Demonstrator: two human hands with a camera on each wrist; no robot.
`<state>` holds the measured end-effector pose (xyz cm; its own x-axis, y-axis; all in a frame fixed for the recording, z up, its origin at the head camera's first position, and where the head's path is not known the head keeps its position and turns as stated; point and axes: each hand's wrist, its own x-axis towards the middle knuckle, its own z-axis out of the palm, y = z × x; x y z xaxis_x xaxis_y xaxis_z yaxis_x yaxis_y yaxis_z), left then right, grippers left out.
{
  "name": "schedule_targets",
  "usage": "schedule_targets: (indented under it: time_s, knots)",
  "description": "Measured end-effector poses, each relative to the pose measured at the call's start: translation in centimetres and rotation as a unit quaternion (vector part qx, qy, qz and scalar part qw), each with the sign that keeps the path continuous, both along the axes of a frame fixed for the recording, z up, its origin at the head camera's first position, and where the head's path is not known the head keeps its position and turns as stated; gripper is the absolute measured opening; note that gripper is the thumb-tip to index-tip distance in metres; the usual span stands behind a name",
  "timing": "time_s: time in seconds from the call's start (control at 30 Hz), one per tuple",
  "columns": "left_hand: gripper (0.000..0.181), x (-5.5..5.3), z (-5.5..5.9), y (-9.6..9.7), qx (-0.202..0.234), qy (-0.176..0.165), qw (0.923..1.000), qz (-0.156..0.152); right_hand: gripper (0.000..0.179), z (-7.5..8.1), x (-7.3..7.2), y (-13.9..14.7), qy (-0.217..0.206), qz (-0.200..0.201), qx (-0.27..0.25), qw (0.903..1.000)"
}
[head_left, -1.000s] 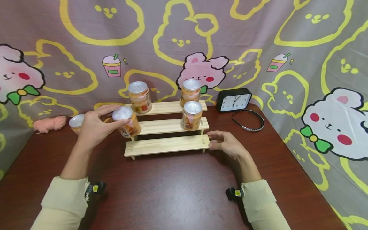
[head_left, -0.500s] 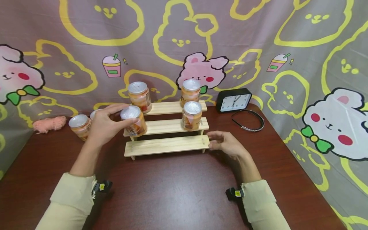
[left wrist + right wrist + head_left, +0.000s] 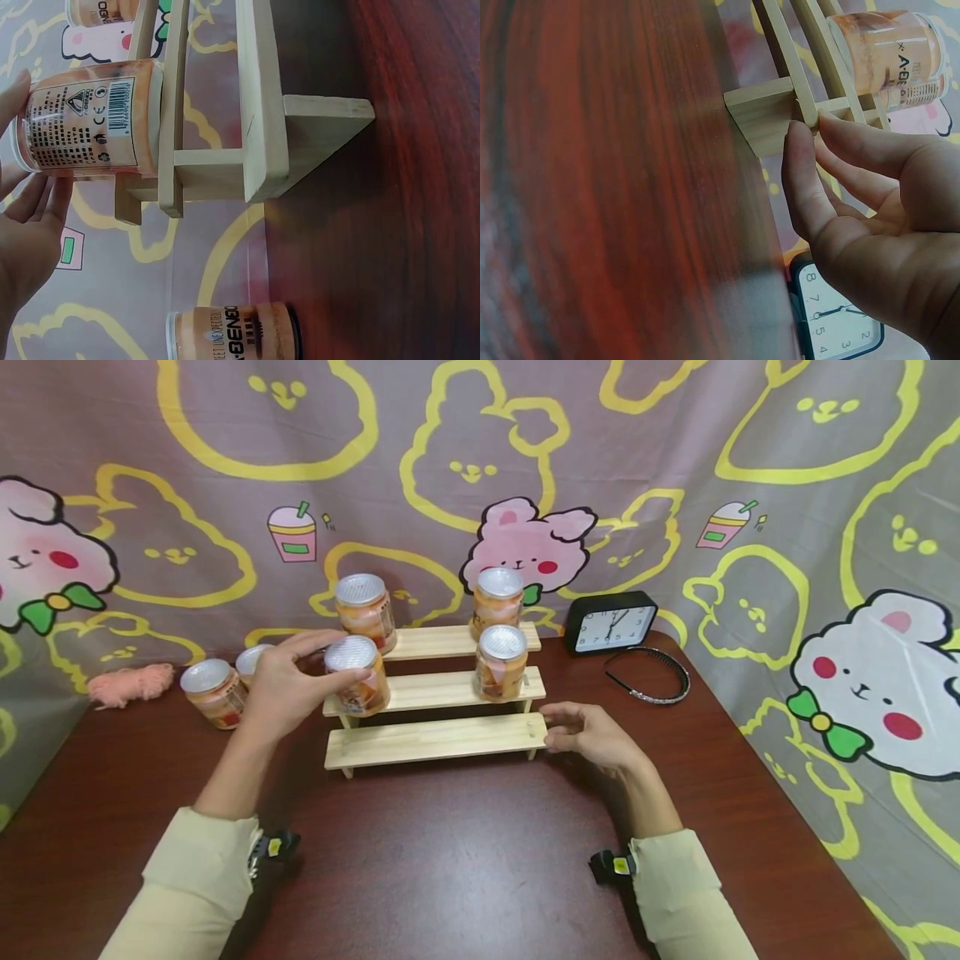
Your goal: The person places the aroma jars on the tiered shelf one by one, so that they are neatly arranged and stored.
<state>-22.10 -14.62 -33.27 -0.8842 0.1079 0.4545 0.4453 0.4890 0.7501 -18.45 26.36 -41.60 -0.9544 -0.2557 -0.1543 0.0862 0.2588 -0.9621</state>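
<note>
My left hand [image 3: 281,693] grips an orange can [image 3: 363,689] with a silver lid, thumb and fingers on either side of it. In the left wrist view, the base of this printed can [image 3: 94,120] is right at the middle board of a three-tier wooden rack [image 3: 435,739]. My right hand [image 3: 596,739] pinches the right end of the lowest board between thumb and finger, seen closer in the right wrist view at the board's end [image 3: 804,109]. Similar cans stand on the rack: one [image 3: 501,668] at the middle tier's right, two [image 3: 371,622] on the top tier.
Left of the rack, two more cans [image 3: 221,697] stand on the dark wooden table [image 3: 450,860], the rear one partly behind my left hand. Pink yarn [image 3: 131,685] lies at the far left. A black clock [image 3: 611,622] and a headband [image 3: 660,681] are at the back right, before a patterned curtain.
My left hand has carried its can to the right, over the left end of the middle tier. The cans behind that hand show more now. My right hand stays in place.
</note>
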Motion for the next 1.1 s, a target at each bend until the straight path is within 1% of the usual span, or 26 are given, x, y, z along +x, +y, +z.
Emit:
schedule_targets:
  time_s: [0.17, 0.3, 0.63, 0.9, 1.1]
  knots:
    - [0.054, -0.1, -0.1, 0.3, 0.029, -0.007, 0.9995, -0.009, 0.049, 0.0, 0.1, 0.1, 0.001, 0.000, 0.005, 1.0000]
    - [0.054, -0.1, -0.3, 0.6, 0.045, -0.011, 0.9989, -0.011, 0.049, 0.0, 0.0, 0.0, 0.000, -0.004, 0.006, 1.0000]
    - [0.051, -0.2, -0.4, 1.0, 0.056, -0.007, 0.9984, -0.003, 0.049, 0.1, -0.1, -0.1, 0.001, -0.004, 0.010, 0.9999]
    - [0.051, -0.2, -0.4, 1.2, 0.057, -0.011, 0.9983, -0.008, 0.050, 0.0, -0.1, 0.0, -0.002, -0.001, 0.000, 1.0000]
    - [0.051, -0.3, -0.5, 1.3, 0.060, -0.006, 0.9981, -0.012, 0.050, 0.0, -0.1, 0.0, -0.004, -0.003, -0.002, 1.0000]
